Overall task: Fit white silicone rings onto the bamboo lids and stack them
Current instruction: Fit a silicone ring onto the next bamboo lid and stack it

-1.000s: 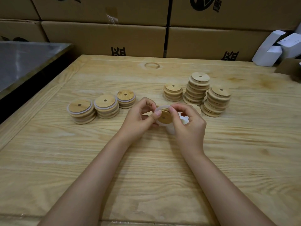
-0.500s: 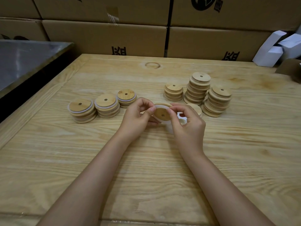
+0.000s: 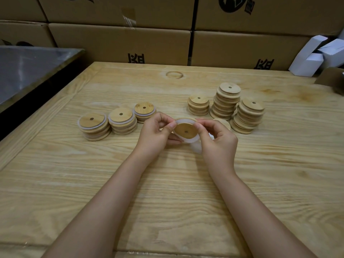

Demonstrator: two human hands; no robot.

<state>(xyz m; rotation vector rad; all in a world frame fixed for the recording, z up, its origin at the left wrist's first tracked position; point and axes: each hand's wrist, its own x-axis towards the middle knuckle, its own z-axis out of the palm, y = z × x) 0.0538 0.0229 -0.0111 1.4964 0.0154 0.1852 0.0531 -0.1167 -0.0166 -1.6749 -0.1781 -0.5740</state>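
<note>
Stacked brown cardboard boxes back a pale wooden table. Three short stacks of ringed bamboo lids sit left, three taller stacks of bare bamboo lids right. The person's left hand and right hand both pinch one round bamboo lid between them, just above the table. Versus a second ago the white silicone ring hugs more of its rim. Fitting looks nearly done, stacking next.

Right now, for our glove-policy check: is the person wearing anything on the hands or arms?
No. The left hand and right hand are bare: no gloves, rings, watch or bracelet show. The forearms are bare too; no sleeve is in view.
</note>
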